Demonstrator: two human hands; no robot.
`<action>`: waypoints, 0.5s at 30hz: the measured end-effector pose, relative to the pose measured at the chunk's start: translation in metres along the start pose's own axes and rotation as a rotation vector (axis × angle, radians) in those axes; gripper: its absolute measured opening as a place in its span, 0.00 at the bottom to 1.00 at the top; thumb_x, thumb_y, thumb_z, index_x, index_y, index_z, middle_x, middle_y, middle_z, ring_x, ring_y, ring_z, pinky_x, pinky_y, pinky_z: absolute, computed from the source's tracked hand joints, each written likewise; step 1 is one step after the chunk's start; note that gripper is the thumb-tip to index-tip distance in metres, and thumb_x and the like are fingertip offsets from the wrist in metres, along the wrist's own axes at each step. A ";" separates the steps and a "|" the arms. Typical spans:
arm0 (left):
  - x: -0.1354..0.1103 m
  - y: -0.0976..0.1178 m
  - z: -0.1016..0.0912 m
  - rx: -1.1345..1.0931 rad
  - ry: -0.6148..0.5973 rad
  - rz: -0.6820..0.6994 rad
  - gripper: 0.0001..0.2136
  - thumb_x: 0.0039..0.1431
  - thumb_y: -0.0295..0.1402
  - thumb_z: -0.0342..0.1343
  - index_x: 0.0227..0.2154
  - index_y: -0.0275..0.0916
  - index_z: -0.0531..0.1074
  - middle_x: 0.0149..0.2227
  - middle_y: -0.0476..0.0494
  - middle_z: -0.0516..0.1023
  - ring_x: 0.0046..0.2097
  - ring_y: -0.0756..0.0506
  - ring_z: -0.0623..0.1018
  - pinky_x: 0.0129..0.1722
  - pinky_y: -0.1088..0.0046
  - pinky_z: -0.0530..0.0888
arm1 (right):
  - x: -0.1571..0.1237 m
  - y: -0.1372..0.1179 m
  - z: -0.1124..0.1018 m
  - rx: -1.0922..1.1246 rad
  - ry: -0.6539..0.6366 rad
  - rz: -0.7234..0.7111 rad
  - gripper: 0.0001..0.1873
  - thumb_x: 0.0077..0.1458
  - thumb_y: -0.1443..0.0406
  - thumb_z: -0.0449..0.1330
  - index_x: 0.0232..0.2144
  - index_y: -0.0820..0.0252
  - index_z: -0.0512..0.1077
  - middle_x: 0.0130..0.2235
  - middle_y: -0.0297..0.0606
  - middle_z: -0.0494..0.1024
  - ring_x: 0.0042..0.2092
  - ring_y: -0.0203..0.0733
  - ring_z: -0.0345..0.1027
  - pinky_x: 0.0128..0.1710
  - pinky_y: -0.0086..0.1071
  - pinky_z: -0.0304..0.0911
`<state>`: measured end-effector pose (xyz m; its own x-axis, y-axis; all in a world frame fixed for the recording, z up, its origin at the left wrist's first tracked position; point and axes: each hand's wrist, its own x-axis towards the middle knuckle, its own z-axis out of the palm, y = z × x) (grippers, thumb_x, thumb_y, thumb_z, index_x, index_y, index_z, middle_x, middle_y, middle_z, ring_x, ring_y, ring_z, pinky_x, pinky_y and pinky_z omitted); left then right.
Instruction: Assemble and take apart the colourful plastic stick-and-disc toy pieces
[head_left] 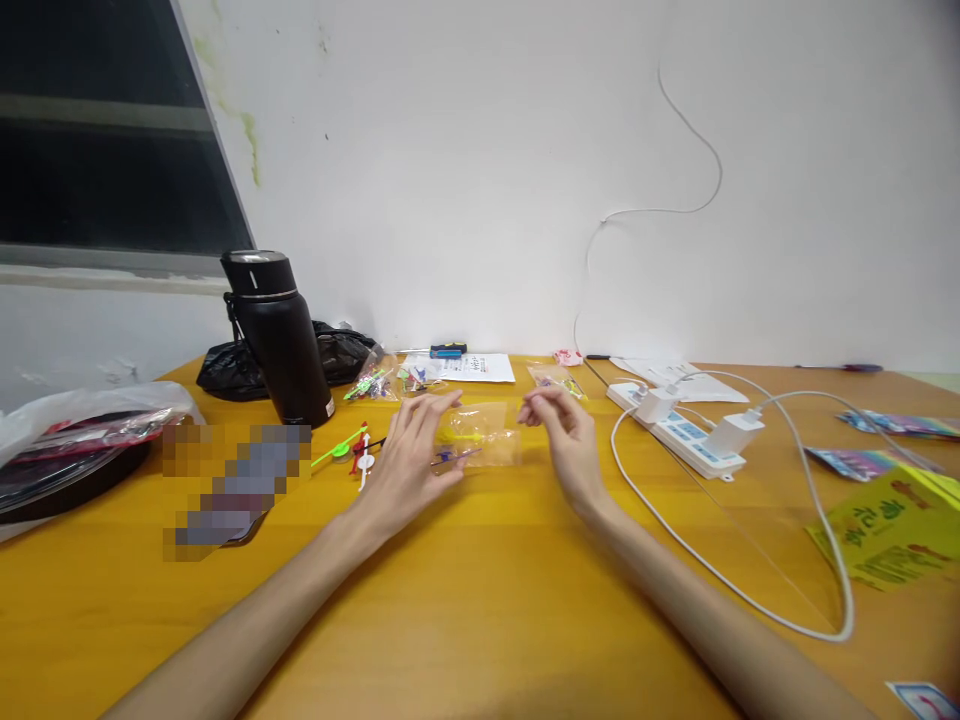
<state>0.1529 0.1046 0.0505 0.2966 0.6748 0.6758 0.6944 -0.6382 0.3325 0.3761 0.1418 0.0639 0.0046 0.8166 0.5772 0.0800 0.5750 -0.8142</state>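
Note:
My left hand (411, 455) is open, its fingers spread and reaching over small plastic pieces on the table. A yellow piece (461, 437) and a purple piece (454, 456) show just beyond its thumb, at the left part of a clear plastic bag (501, 445). My right hand (562, 440) is to the right of the bag with fingertips pinched together; what they hold, if anything, is too small to tell. Left of my left hand lie a green piece (339, 446), a red piece (357, 460) and a white piece (366, 464).
A black flask (281, 345) and a pixelated phone-like shape (240, 490) are at left. Clear packets (375, 382) lie behind my hands. At right are a white power strip (694, 445), a looping white cable (838, 560) and a yellow packet (889, 525).

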 end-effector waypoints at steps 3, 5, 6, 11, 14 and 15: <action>0.000 0.005 -0.001 -0.067 -0.002 0.012 0.38 0.57 0.28 0.63 0.67 0.49 0.53 0.58 0.41 0.70 0.61 0.35 0.66 0.62 0.51 0.65 | 0.008 0.019 -0.005 0.122 0.148 0.119 0.12 0.61 0.54 0.57 0.34 0.56 0.70 0.30 0.35 0.73 0.33 0.40 0.67 0.36 0.33 0.64; -0.001 0.008 -0.002 -0.096 -0.018 0.045 0.38 0.57 0.28 0.64 0.67 0.49 0.53 0.58 0.41 0.71 0.61 0.35 0.67 0.61 0.52 0.66 | 0.008 0.035 -0.005 0.133 0.108 0.229 0.12 0.58 0.54 0.57 0.34 0.56 0.70 0.30 0.35 0.73 0.31 0.39 0.67 0.33 0.32 0.63; -0.001 0.010 -0.002 -0.107 -0.026 0.064 0.38 0.56 0.28 0.64 0.67 0.49 0.53 0.58 0.42 0.71 0.61 0.36 0.67 0.61 0.53 0.66 | 0.006 0.043 -0.004 0.115 0.062 0.276 0.12 0.57 0.54 0.58 0.34 0.57 0.71 0.29 0.35 0.73 0.31 0.39 0.66 0.32 0.32 0.63; -0.001 0.018 0.000 -0.154 0.021 0.017 0.37 0.56 0.28 0.64 0.65 0.49 0.54 0.58 0.42 0.71 0.60 0.37 0.68 0.62 0.55 0.66 | -0.010 0.066 0.020 -0.078 -0.260 0.208 0.10 0.56 0.58 0.59 0.34 0.58 0.75 0.32 0.37 0.78 0.34 0.43 0.71 0.38 0.36 0.66; 0.000 0.015 0.002 -0.152 0.100 -0.055 0.35 0.57 0.30 0.64 0.64 0.48 0.56 0.57 0.42 0.71 0.60 0.37 0.69 0.61 0.54 0.67 | -0.006 0.071 0.046 -0.150 -0.408 0.080 0.10 0.55 0.66 0.59 0.40 0.57 0.75 0.40 0.38 0.80 0.41 0.44 0.73 0.47 0.38 0.66; 0.000 0.012 0.002 -0.140 0.123 -0.073 0.34 0.57 0.30 0.64 0.64 0.48 0.57 0.57 0.42 0.71 0.60 0.37 0.69 0.61 0.54 0.67 | -0.003 0.073 0.056 -0.166 -0.432 0.076 0.13 0.54 0.69 0.58 0.43 0.57 0.74 0.41 0.37 0.79 0.41 0.43 0.73 0.47 0.38 0.66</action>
<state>0.1624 0.0978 0.0536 0.1605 0.6768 0.7185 0.6106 -0.6400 0.4665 0.3259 0.1840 -0.0004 -0.3963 0.8224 0.4081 0.2545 0.5255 -0.8119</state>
